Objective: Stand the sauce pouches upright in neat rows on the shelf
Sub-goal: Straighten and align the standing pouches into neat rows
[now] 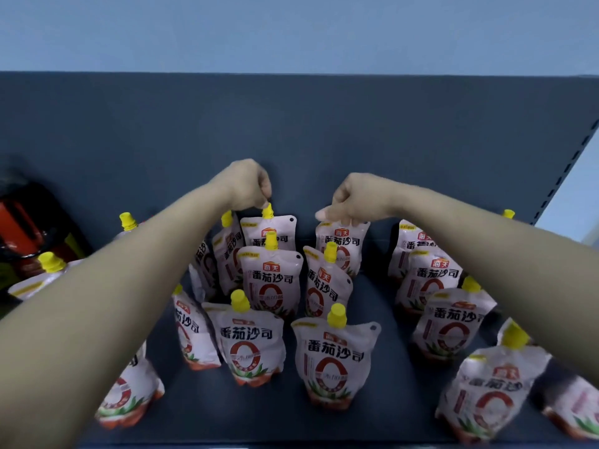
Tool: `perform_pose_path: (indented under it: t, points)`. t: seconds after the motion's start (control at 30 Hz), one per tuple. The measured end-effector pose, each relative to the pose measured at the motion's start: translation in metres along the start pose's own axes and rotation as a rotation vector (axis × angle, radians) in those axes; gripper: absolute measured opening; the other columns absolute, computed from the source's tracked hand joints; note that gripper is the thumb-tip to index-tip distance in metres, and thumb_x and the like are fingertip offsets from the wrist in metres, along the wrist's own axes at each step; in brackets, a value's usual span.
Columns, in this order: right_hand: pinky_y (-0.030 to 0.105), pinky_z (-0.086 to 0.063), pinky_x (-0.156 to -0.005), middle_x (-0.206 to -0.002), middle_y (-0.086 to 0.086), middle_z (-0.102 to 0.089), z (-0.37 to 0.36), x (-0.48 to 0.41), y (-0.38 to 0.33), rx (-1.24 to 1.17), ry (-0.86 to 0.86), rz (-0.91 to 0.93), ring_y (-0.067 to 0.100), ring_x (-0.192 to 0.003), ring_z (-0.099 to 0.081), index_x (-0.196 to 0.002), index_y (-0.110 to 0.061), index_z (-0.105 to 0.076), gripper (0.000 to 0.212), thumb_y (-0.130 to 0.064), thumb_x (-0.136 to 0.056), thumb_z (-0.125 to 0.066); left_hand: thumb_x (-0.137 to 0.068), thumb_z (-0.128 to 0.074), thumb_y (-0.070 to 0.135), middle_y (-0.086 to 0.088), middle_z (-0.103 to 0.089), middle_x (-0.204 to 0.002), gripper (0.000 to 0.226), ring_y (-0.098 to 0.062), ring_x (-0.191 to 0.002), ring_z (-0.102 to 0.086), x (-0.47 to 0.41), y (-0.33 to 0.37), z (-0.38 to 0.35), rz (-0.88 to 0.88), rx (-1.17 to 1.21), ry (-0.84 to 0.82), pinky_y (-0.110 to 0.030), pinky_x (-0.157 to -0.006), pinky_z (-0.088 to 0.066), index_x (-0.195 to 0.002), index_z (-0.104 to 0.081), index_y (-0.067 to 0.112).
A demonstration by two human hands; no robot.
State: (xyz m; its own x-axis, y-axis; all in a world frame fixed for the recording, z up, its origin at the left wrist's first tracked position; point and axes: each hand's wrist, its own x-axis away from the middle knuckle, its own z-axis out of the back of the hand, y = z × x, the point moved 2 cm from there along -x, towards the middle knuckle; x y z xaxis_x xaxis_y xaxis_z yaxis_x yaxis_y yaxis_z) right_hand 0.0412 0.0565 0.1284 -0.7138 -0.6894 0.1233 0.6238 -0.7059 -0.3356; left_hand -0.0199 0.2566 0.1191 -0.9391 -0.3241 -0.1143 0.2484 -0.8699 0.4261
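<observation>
Both hands were at the back of the dark shelf (372,426): the left hand (248,186) pinched the yellow cap of a rear pouch (270,230), and the right hand (355,197) was closed on the top of the neighbour pouch (343,243). Other upright pouches (335,354) crowded in front and on both sides. Bare shelf floor showed between the middle and right rows.

Two bare forearms, no sleeves, no watch or rings visible, left hand (244,186) and right hand (355,197) ungloved, fingers curled, edges slightly blurred
</observation>
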Motion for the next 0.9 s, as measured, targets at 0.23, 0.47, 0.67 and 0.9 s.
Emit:
perform_pose_path:
  t: [0.23,0.47,0.67,0.9]
  points:
    - [0.021,-0.048,-0.052,-0.073,0.001,-0.067,-0.037,0.016,-0.022,0.247,-0.276,-0.027,0.011,-0.054,-0.058,-0.103,-0.006,-0.070,0.032,-0.030,-0.081,-0.070,-0.075,-0.065,-0.010,0.001,-0.063,-0.087,0.038,-0.018,-0.084,-0.059,0.039,0.003,-0.008,-0.020,-0.068,-0.456,-0.030,-0.078,-0.051,-0.109,-0.062,0.008]
    - [0.026,-0.046,-0.069,-0.066,-0.006,-0.055,-0.039,0.029,-0.018,0.362,-0.139,0.002,0.017,-0.077,-0.054,-0.110,-0.013,-0.069,0.025,-0.017,-0.085,-0.068,-0.074,-0.076,0.006,-0.003,-0.052,-0.073,0.022,-0.021,-0.071,-0.048,0.046,-0.011,-0.039,-0.006,-0.162,-0.350,-0.025,-0.061,-0.040,-0.072,-0.054,0.009]
    - [0.029,-0.050,-0.082,-0.114,0.008,-0.066,-0.037,0.026,-0.002,0.442,-0.106,-0.039,0.021,-0.090,-0.055,-0.120,-0.021,-0.066,0.036,-0.020,-0.085,-0.069,-0.078,-0.073,0.009,-0.008,-0.056,-0.082,0.013,-0.023,-0.078,-0.051,0.047,-0.012,-0.047,0.009,-0.168,-0.221,-0.030,-0.073,-0.046,-0.090,-0.068,0.004]
    - [0.025,-0.043,-0.077,-0.121,0.006,-0.061,-0.033,0.023,0.013,0.424,-0.079,-0.070,0.023,-0.099,-0.055,-0.117,-0.021,-0.067,0.032,-0.018,-0.086,-0.068,-0.079,-0.074,0.009,-0.008,-0.059,-0.085,0.023,-0.023,-0.080,-0.054,0.046,-0.013,-0.048,0.019,-0.127,-0.193,-0.029,-0.076,-0.047,-0.100,-0.069,0.000]
